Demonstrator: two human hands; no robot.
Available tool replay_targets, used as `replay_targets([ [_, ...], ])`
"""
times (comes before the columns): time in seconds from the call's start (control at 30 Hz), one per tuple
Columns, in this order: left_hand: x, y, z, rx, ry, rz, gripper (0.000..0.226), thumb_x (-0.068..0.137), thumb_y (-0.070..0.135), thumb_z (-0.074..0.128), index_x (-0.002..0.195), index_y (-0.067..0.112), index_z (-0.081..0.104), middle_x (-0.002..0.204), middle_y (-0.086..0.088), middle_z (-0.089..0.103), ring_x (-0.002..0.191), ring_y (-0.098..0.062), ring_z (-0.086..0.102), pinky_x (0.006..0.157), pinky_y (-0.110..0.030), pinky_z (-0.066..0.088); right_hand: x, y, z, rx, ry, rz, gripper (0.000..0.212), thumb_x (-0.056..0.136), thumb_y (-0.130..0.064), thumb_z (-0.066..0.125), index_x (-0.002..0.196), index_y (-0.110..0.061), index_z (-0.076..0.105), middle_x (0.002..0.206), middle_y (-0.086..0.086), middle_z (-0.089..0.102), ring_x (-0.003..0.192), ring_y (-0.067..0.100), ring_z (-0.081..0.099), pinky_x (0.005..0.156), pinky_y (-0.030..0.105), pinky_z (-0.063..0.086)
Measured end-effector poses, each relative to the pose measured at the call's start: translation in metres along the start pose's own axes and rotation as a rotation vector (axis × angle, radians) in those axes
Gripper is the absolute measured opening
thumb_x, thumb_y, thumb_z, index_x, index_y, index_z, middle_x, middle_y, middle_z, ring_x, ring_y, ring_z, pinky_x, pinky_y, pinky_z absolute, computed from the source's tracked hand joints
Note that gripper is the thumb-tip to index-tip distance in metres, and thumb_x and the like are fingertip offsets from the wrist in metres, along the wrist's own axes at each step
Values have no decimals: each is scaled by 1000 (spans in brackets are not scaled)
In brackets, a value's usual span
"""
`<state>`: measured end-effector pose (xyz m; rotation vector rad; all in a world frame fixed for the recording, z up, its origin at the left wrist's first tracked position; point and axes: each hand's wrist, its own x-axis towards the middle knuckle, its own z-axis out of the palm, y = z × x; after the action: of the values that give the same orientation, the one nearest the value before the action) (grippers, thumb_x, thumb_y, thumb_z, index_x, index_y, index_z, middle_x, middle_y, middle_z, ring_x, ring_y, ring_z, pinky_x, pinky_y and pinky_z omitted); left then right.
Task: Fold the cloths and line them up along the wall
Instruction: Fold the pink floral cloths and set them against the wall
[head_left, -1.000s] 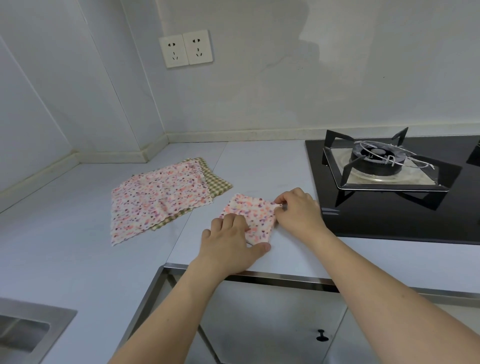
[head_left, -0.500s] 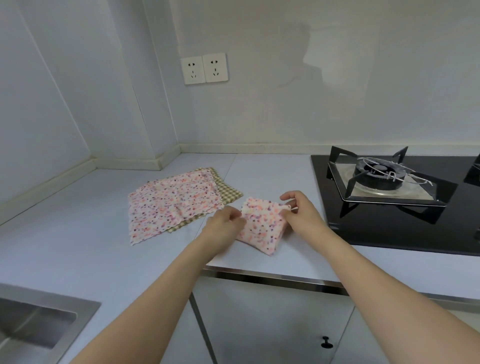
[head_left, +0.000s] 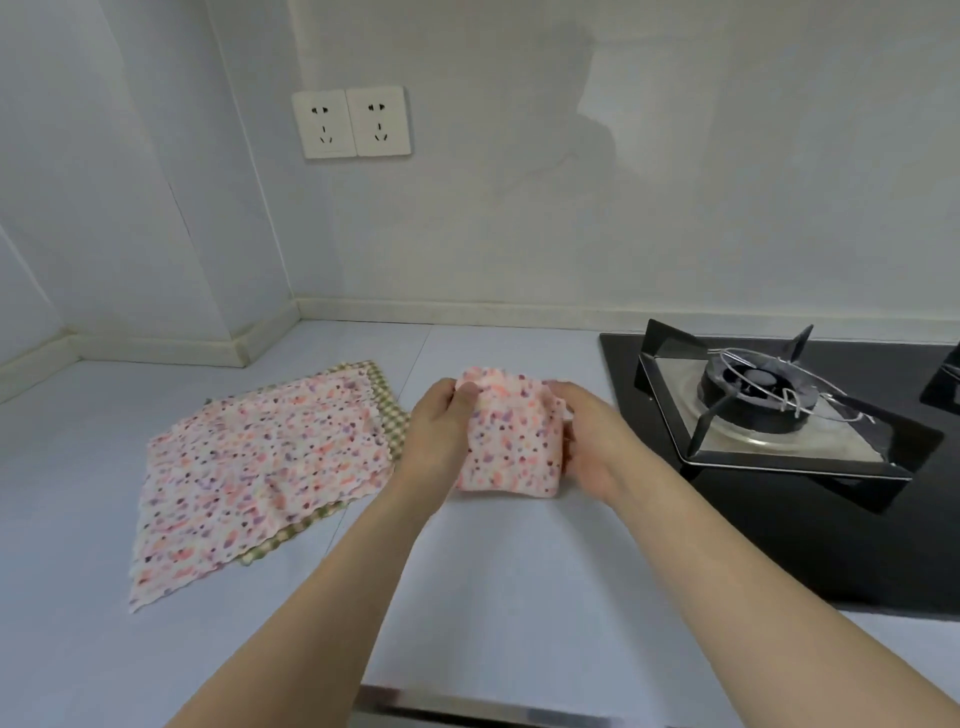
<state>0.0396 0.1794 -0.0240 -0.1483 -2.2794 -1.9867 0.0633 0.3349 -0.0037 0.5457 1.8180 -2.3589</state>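
Observation:
A small folded floral cloth (head_left: 511, 436) hangs just above the white counter, held between both hands. My left hand (head_left: 441, 431) grips its left edge, thumb over the top corner. My right hand (head_left: 589, 441) holds its right edge, fingers curled behind the fabric. To the left an unfolded floral cloth (head_left: 249, 478) lies flat on the counter. It covers a green checked cloth (head_left: 387, 410), of which only the right and lower borders show. The wall (head_left: 519, 208) rises behind, with bare counter between it and the held cloth.
A black gas hob (head_left: 779, 426) with a burner and pan support sits on the right, close to my right hand. Two wall sockets (head_left: 350, 122) sit above the counter. The wall corner (head_left: 260, 332) juts out at the back left.
Both hands have lifted the folded floral cloth off the counter and carried it away from the front edge toward the wall. The flat cloths have not moved.

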Motion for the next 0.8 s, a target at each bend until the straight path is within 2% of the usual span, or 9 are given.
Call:
replay_targets([
  [0.07,12,8,12,128,9,43,30,102,30,42,76,15,38,74,-2,40,67,-14,41,59,-25,34,12,-6,1,-33,-15,152,31,99,-35,47,98,-9,65,94,9,70,84,24,66,71,35,52],
  [0.13,20,24,18,192,-1,27,29,103,29,39,77,15,37,73,0,37,65,-12,37,54,-18,31,16,-16,-1,-87,53,191,35,99,-38,46,104,-10,66,99,9,71,90,25,67,82,39,55],
  [0.23,24,69,25,151,-37,-46,31,103,26,39,74,16,31,70,2,29,59,-11,29,47,-16,27,0,-61,-2,-111,126,207,30,102,-31,43,98,-9,63,96,9,68,84,24,66,68,33,54],
  [0.3,20,108,32,151,-65,-78,32,103,24,39,73,17,28,68,3,26,55,-9,25,45,-15,26,-12,-91,-6,-159,210,203,34,103,-28,37,122,-7,56,112,12,64,97,27,63,73,33,52],
  [0.37,15,146,41,155,-100,-105,30,102,24,39,75,15,31,68,3,28,55,-9,27,47,-16,26,-34,-122,-10,-245,306,157,41,102,-25,31,140,-10,40,128,11,56,109,29,58,70,31,49],
  [0.47,9,195,63,190,-156,-132,26,102,26,37,80,12,37,73,-3,35,64,-15,35,59,-26,33,-63,-158,-29,-291,389,102,38,102,-23,27,137,-13,39,124,7,54,103,24,55,57,27,41],
  [0.6,9,229,109,202,-223,-120,27,102,27,37,80,10,38,74,-3,37,67,-16,37,61,-29,34,-83,-193,-73,-240,479,55,35,102,-25,30,131,-14,45,112,5,57,89,19,55,60,30,46],
  [0.7,4,242,157,221,-258,-102,29,102,29,37,82,8,43,77,-3,44,69,-16,43,64,-29,38,-93,-208,-121,-193,514,36,31,102,-27,32,127,-15,46,110,2,58,95,20,59,75,37,54],
  [0.8,-7,254,213,253,-275,-74,31,102,29,37,77,11,38,72,-1,40,64,-15,39,60,-29,33,-104,-222,-180,-162,482,20,31,102,-28,30,127,-16,44,115,3,58,99,19,59,69,32,50],
])
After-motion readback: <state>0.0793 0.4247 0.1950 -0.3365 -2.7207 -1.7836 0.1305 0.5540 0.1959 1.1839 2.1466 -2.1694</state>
